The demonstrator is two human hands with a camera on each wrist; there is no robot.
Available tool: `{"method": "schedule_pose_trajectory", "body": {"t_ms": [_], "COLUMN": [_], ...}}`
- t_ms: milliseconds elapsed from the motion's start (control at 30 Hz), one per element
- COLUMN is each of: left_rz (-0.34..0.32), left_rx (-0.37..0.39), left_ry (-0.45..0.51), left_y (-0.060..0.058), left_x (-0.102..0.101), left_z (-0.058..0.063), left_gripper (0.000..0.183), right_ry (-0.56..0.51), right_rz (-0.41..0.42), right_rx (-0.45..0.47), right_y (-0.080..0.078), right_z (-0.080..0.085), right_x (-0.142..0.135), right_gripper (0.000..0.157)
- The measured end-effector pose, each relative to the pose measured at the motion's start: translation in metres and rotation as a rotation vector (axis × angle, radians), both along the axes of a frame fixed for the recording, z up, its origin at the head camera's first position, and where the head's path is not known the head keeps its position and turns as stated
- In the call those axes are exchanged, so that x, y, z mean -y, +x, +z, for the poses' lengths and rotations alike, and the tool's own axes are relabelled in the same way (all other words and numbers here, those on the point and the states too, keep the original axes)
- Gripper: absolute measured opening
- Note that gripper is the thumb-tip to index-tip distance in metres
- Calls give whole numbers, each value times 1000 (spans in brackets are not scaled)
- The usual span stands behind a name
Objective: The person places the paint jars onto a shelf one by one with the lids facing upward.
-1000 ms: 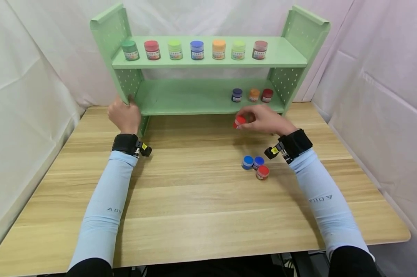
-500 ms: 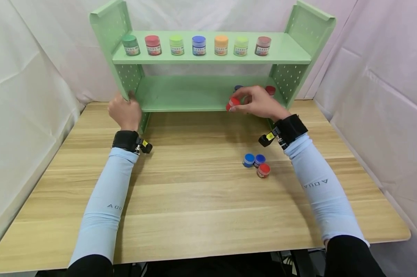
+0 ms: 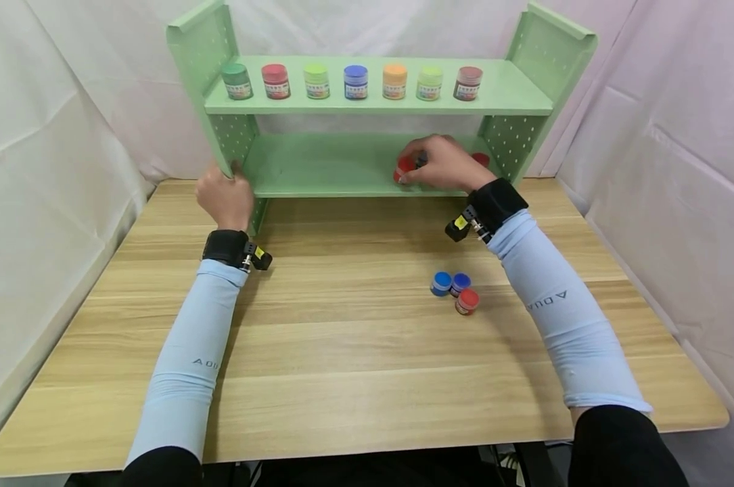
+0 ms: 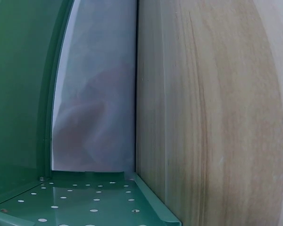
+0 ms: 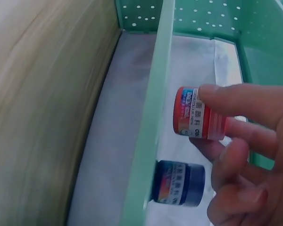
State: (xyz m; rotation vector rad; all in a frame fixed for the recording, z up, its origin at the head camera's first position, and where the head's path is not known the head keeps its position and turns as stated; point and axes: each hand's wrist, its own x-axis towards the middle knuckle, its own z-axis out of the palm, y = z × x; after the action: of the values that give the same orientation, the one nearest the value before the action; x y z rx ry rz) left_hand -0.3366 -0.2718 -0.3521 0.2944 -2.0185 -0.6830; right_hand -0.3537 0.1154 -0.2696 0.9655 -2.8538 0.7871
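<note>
Between thumb and fingers, my right hand (image 3: 444, 164) pinches a red paint jar (image 3: 404, 167) over the front of the lower shelf. In the right wrist view a small gap shows between the red jar's base (image 5: 186, 113) and the shelf board (image 5: 155, 94). The dark blue jar (image 5: 177, 183) stands on that board beside it. A dark red jar (image 3: 481, 159) peeks out right of my hand, which hides the orange one. My left hand (image 3: 225, 199) grips the front edge of the green rack's left side panel (image 3: 220, 128).
Several paint jars stand in a row on the upper shelf, from a dark green one (image 3: 237, 82) to a brownish-red one (image 3: 467, 84). On the wooden table (image 3: 342, 365) a blue jar (image 3: 441, 284), a violet-blue jar (image 3: 461, 284) and a red-lidded jar (image 3: 467, 302) stand close together.
My right hand has carried the red jar from in front of the rack back and slightly left, over the lower shelf. The left hand keeps its grip on the side panel.
</note>
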Motion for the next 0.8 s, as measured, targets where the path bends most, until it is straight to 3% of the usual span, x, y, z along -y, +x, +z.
{"method": "schedule_pose_trajectory", "body": {"t_ms": [133,400,800], "left_rz": [3,15,18], "left_rx": [2,2,1], "left_ry": [-4,-34,-37], "left_y": [1,1,0], "left_x": [-1,-2,0], "left_z": [0,-1,0], "left_gripper": [24,24,22], "right_ry": [57,177,311], "right_rz": [-3,-75,-171], "right_rx": [-33,34,56], "right_y": [-3,-10,-17], "right_z": [7,18,26], "right_x": [8,23,32], "right_gripper": [36,28,36]}}
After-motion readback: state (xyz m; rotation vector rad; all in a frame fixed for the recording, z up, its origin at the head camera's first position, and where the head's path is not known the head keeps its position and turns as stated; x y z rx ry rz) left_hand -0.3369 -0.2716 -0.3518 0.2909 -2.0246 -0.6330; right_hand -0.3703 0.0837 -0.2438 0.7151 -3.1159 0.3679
